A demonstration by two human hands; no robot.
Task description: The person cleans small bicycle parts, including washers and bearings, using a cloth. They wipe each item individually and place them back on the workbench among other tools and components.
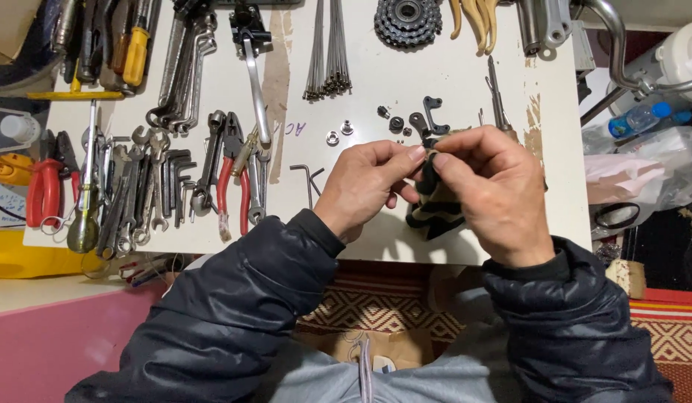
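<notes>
white board (406, 89) | tools (159, 179) laid out | patterned rug (376, 306) below

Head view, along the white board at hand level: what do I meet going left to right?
Red-handled cutters → row of grey steel spanners → red-handled pliers → bent steel hex key → left hand → dark striped cloth → right hand.

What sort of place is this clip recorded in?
Probably a small bicycle repair bench. A white board carries rows of steel spanners, a bundle of thin metal spokes and a dark toothed sprocket cluster. Both hands, left hand and right hand, hold a dark striped cloth.
</notes>
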